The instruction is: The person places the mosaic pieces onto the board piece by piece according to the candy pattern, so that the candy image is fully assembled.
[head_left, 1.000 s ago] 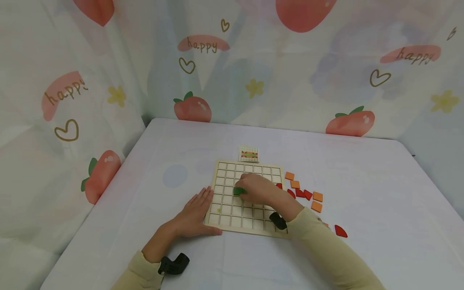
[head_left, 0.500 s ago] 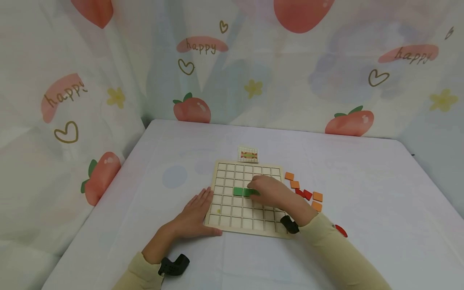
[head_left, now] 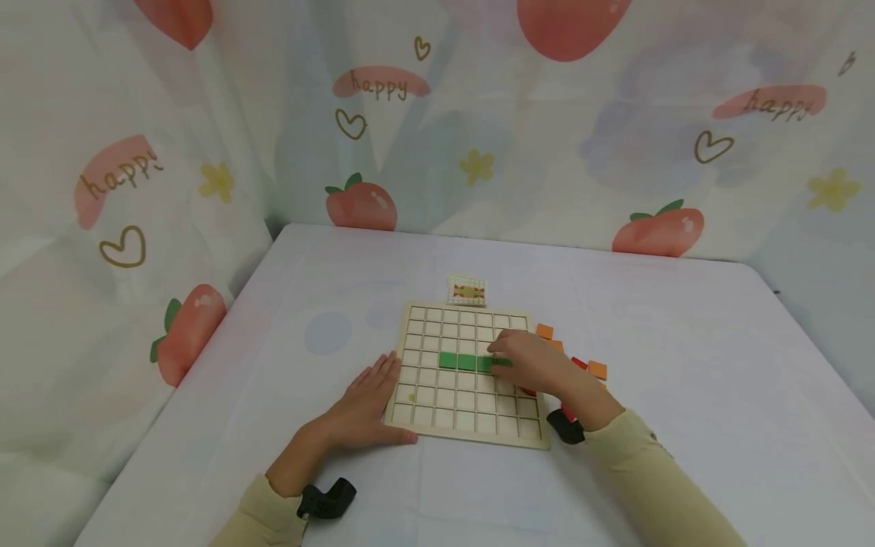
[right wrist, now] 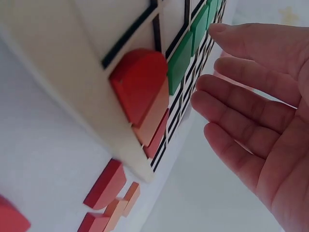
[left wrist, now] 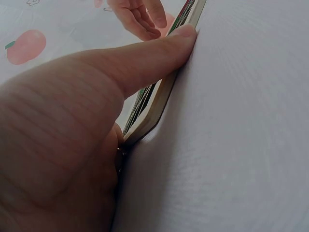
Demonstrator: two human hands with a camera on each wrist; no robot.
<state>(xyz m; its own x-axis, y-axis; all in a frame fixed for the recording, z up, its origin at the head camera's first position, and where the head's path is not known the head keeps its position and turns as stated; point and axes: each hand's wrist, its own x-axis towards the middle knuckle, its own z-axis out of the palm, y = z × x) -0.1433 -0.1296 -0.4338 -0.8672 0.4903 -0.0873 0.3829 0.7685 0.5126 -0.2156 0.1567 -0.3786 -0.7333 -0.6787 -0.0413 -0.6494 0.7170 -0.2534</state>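
From the head view, a square wooden grid board (head_left: pixel 466 372) lies on the white table (head_left: pixel 683 342), with a row of green square tiles (head_left: pixel 467 362) set in its middle cells. The right hand (head_left: pixel 533 363) lies over the board's right part, fingertips at the right end of the green row; whether they touch the last tile cannot be told from here. The right wrist view adds what the head view hides: the fingers (right wrist: pixel 251 106) are straight and slightly spread, hovering just off the board's surface, holding nothing, and a red rounded tile (right wrist: pixel 137 84) sits in a cell beside the green ones. Loose orange square tiles (head_left: pixel 598 370) and more red pieces lie on the table just right of the board.

The left hand (head_left: pixel 365 406) lies flat at the board's left edge, fingers straight. The left wrist view shows its thumb (left wrist: pixel 145 60) pressed along the board's thin wooden rim (left wrist: pixel 164 96). A small pattern card (head_left: pixel 468 290) lies just beyond the board's far edge.
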